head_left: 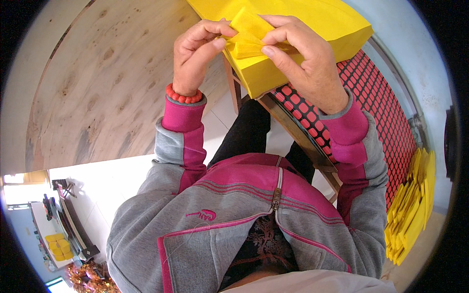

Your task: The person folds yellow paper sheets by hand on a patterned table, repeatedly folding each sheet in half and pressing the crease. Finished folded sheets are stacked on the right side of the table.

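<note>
The left hand [195,51] and right hand [305,53] pinched a yellow piece [248,35] over the big yellow stack [342,29]. It looked partly folded. The yellow pile [411,210] on the right seemed done; the stack seemed left to do.

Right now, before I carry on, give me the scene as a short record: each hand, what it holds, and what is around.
Left hand: pinching the left side of the folded yellow paper; hand
Left wrist: red bead bracelet
Right hand: thumb and forefinger pinching the paper's right side
Behind the hands: large yellow stack
Right: red-and-black patterned surface; bunch of yellow pieces near the wall
Left: pale wooden board with dark marks
Unclear: how many layers the folded paper has
</note>
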